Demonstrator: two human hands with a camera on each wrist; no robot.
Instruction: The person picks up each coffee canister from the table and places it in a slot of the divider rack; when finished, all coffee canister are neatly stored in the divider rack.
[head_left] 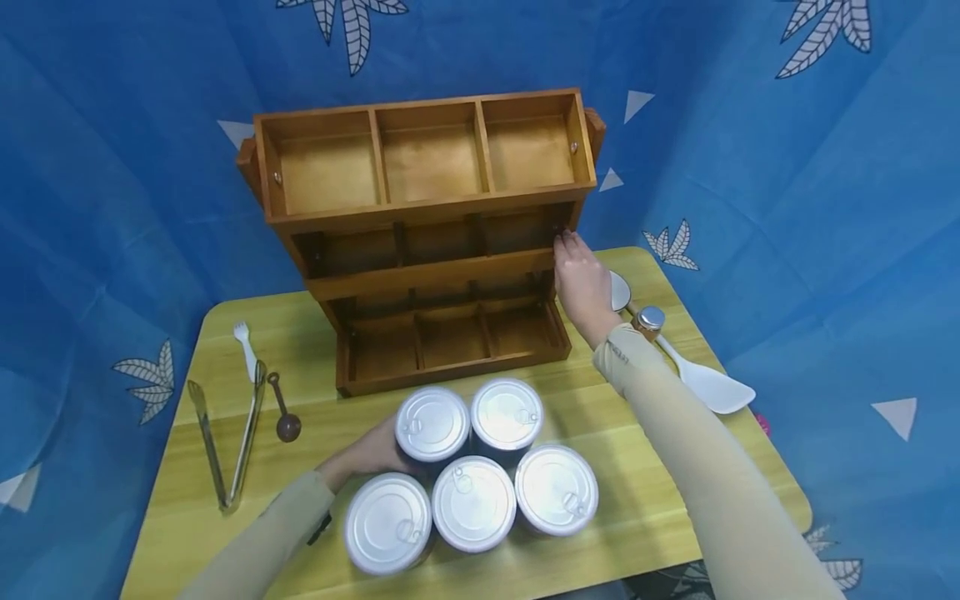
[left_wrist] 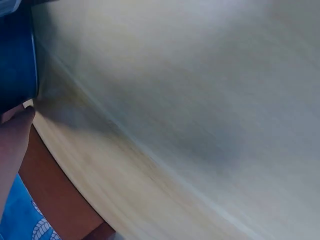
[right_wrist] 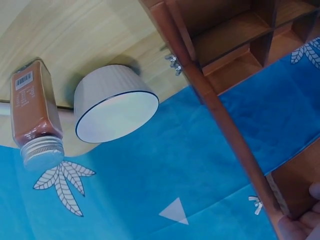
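At the near side of a yellow wood-grain table [head_left: 637,517], a person in beige sleeves has both hands at work before a blue leaf-print cloth [head_left: 97,125]. The left hand [head_left: 381,450] touches the back-left of five round cans with silver pull-tab lids [head_left: 474,503]; its fingers are mostly hidden, so whether they close around the can cannot be told. The right hand [head_left: 581,279] grips the right side of a three-tier brown wooden rack [head_left: 427,273], fingertips bent against its frame.

All five cans stand upright on the tabletop in front of the rack, two behind three. None sits in the rack's compartments, where nothing shows, though the lower tiers are shaded. The rack is standing with its tiers spread; by that evidence the work appears to be at an early stage, the cans gathered but not one shelved.

To the left lie a white fork [head_left: 246,346], metal tongs [head_left: 210,446] and a brown round-bowled spoon [head_left: 288,427]; to the right, a white bowl with a dark blue rim [right_wrist: 115,117], a silver-capped square bottle [right_wrist: 34,102] and a white spatula [head_left: 716,387].
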